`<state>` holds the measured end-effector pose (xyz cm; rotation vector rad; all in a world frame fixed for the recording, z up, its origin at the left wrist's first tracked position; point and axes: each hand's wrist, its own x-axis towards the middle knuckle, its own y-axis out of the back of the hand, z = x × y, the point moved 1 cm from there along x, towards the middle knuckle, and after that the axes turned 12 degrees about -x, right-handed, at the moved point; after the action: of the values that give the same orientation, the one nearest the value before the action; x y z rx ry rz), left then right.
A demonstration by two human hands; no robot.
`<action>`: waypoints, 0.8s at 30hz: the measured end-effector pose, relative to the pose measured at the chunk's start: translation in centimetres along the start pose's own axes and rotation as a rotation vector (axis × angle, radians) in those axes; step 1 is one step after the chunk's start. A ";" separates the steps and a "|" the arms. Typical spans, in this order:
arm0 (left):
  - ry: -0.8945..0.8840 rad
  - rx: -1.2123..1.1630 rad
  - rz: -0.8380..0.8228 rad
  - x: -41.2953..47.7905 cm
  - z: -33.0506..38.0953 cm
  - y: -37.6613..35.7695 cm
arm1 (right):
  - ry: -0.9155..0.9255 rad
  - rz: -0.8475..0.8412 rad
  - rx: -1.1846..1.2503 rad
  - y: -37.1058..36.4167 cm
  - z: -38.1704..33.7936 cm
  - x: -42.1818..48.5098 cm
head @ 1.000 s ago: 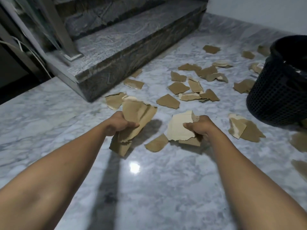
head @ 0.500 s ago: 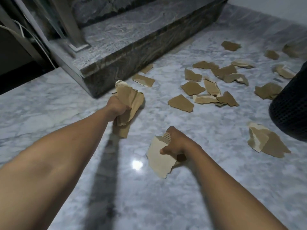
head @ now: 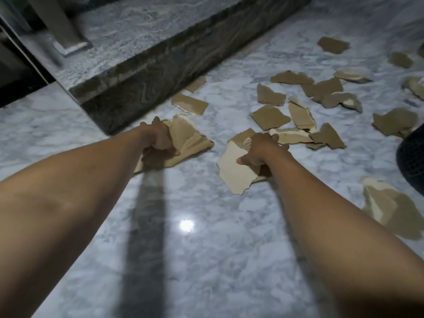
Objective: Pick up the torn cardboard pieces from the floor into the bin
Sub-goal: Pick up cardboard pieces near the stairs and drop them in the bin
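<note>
Cardboard pieces (head: pixel 269 117) scattered on floor (head: pixel 206 260); I judge them light, stiff, edge-pinch best; left hand (head: pixel 158 140) clenched on wad (head: pixel 190 140), right hand (head: pixel 260 150) pinching pale piece (head: pixel 234 173); bin (head: pixel 413 161) at right

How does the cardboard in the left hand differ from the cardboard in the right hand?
The left hand grips a crumpled brown bundle of several pieces; the right hand pinches a flatter pale piece. The bundle shows its brown face, the pale piece its lighter side. Both have torn edges.
</note>
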<state>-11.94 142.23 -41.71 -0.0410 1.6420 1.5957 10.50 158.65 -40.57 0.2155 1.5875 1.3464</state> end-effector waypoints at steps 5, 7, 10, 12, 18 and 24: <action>-0.165 0.091 0.043 -1.4 1.5 0.4 | 0.082 0.064 0.155 -0.1 -0.3 -0.3; -0.280 0.158 0.065 -1.8 2.0 0.6 | 0.130 0.118 0.378 -0.7 0.3 -1.3; -0.428 0.150 0.182 -1.0 3.5 1.7 | 0.059 0.111 0.527 -1.9 3.3 -2.7; -0.464 0.063 0.217 0.5 4.8 2.6 | -0.026 0.063 0.518 -3.5 5.6 -2.8; -0.258 0.033 0.027 4.6 8.4 4.9 | -0.041 0.021 0.669 -5.5 7.1 -1.5; -0.160 0.170 -0.006 5.8 9.3 5.4 | -0.030 -0.003 0.643 -4.9 6.6 -1.0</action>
<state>-13.86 153.96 -39.21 0.1653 1.6432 1.4117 18.18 160.41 -43.21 0.6168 1.9510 0.7856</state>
